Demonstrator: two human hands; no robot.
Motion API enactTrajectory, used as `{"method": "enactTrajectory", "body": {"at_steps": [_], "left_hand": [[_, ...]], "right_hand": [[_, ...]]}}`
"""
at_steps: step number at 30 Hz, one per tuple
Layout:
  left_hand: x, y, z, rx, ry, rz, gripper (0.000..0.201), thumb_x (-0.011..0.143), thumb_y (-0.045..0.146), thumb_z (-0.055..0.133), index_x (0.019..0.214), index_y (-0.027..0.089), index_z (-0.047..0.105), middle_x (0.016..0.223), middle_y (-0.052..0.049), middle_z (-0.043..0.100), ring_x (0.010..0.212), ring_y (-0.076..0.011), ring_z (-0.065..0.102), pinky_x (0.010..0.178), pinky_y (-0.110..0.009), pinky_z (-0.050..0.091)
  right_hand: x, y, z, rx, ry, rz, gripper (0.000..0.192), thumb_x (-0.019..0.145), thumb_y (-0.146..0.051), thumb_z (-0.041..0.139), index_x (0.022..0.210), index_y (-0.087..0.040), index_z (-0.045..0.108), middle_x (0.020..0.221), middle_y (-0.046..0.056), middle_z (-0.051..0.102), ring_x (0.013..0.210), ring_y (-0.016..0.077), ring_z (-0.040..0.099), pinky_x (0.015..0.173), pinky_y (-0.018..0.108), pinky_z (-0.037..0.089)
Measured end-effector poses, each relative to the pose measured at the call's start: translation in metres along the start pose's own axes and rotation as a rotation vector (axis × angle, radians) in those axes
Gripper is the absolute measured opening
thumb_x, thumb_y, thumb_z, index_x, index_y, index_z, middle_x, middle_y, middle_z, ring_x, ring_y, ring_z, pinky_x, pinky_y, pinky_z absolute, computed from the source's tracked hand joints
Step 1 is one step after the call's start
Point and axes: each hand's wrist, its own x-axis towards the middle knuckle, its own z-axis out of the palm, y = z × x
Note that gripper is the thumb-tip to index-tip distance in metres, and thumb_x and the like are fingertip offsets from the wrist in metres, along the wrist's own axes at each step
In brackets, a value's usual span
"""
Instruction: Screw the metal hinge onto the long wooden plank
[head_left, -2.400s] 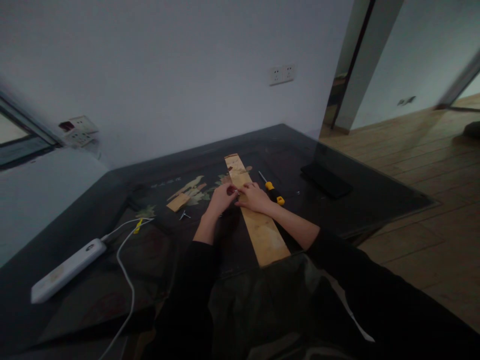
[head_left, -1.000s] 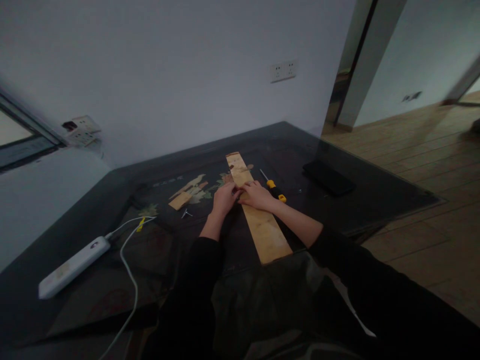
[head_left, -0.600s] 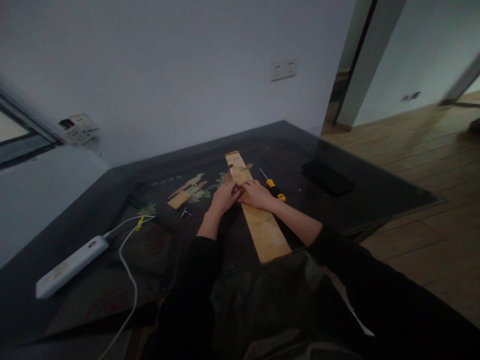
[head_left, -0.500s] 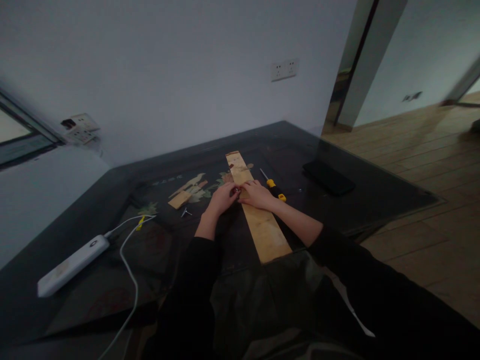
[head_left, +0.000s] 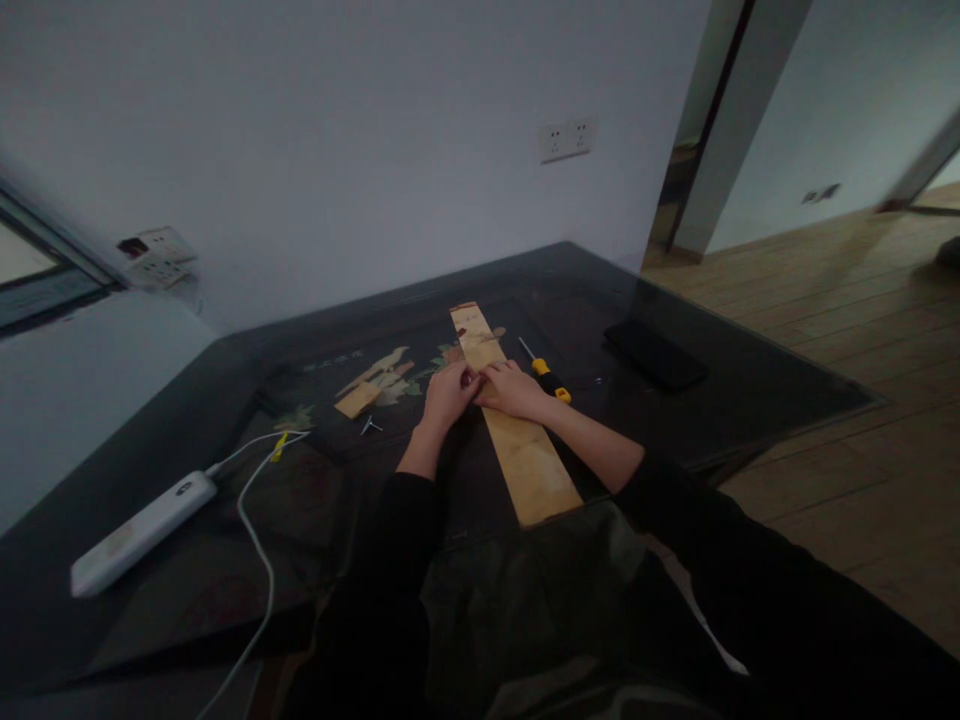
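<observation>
Both hands meet on wood plank (head_left: pixel 525 455), mid-table (head_left: pixel 712 400).
L hand (head_left: pixel 447 395) & R hand (head_left: pixel 514 388) pinch sth tiny at plank's edge; fingers' grip unclear. Screwdriver (head_left: pixel 547 379) lies unused beside R hand; fixing looks unfinished.

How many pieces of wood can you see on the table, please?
2. A long wooden plank lies lengthwise in the middle, under both hands. A small wooden piece lies left of them. More could be hidden beneath the arms.

No lettering can be read anywhere; the pale marks on the dark worktop (head_left: pixel 341 362) are too blurred to make out.
</observation>
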Motion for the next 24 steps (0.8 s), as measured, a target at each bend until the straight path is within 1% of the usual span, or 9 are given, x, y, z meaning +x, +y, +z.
{"method": "enactTrajectory", "body": {"at_steps": [3,5,7,13,17,21,24], "left_hand": [[0.002,-0.010,-0.004,-0.075,-0.058,0.095,0.010,0.086,0.024,0.063,0.094,0.019,0.066,0.085,-0.004,0.068,0.079,-0.0183,0.063,0.075,-0.029,0.048],[0.003,-0.014,-0.006,-0.081,-0.084,0.138,0.010,0.086,0.020,0.063,0.095,0.019,0.068,0.089,-0.005,0.070,0.083,-0.0187,0.064,0.079,-0.031,0.049],[0.003,-0.015,-0.006,-0.052,-0.078,0.153,0.008,0.086,0.019,0.062,0.091,0.019,0.069,0.092,-0.006,0.071,0.087,-0.0199,0.065,0.082,-0.032,0.049],[-0.001,-0.007,-0.005,0.037,-0.030,0.153,0.007,0.088,0.021,0.062,0.091,0.020,0.068,0.092,-0.006,0.072,0.091,-0.0213,0.065,0.085,-0.034,0.048],[-0.003,-0.001,-0.008,0.079,-0.021,0.150,0.006,0.089,0.021,0.061,0.089,0.019,0.066,0.089,-0.006,0.070,0.087,-0.0208,0.064,0.082,-0.032,0.046],[-0.003,0.007,-0.009,0.152,-0.032,0.105,0.005,0.089,0.022,0.059,0.088,0.019,0.063,0.087,-0.005,0.069,0.083,-0.0206,0.062,0.077,-0.032,0.043],[-0.003,0.014,-0.006,0.197,-0.044,0.068,0.009,0.091,0.023,0.055,0.086,0.019,0.061,0.086,-0.006,0.068,0.082,-0.0206,0.061,0.075,-0.031,0.041]], "right_hand": [[0.000,0.001,0.001,-0.011,-0.003,0.004,0.051,0.087,-0.044,0.067,0.129,-0.016,0.058,0.135,0.015,0.057,0.128,0.0308,0.045,0.101,0.043,0.044],[0.001,0.001,0.002,-0.024,-0.001,0.003,0.052,0.088,-0.045,0.066,0.130,-0.016,0.057,0.136,0.015,0.056,0.129,0.0314,0.045,0.101,0.044,0.044],[0.001,0.001,0.003,-0.029,-0.001,0.003,0.052,0.088,-0.045,0.065,0.130,-0.015,0.057,0.136,0.015,0.056,0.128,0.0318,0.045,0.102,0.043,0.044],[0.000,0.000,0.001,-0.021,-0.009,0.007,0.053,0.088,-0.044,0.065,0.131,-0.014,0.056,0.139,0.015,0.054,0.130,0.0323,0.044,0.101,0.044,0.044],[-0.001,-0.001,-0.001,-0.015,-0.016,0.007,0.052,0.088,-0.043,0.065,0.131,-0.015,0.057,0.139,0.014,0.055,0.129,0.0322,0.044,0.102,0.044,0.044],[-0.001,-0.001,0.000,-0.027,-0.006,-0.002,0.050,0.088,-0.043,0.065,0.129,-0.014,0.057,0.138,0.015,0.055,0.129,0.0318,0.045,0.101,0.043,0.044],[0.000,0.001,0.002,-0.036,0.002,-0.009,0.046,0.088,-0.043,0.066,0.125,-0.016,0.059,0.135,0.014,0.057,0.127,0.0308,0.046,0.100,0.043,0.044]]}}
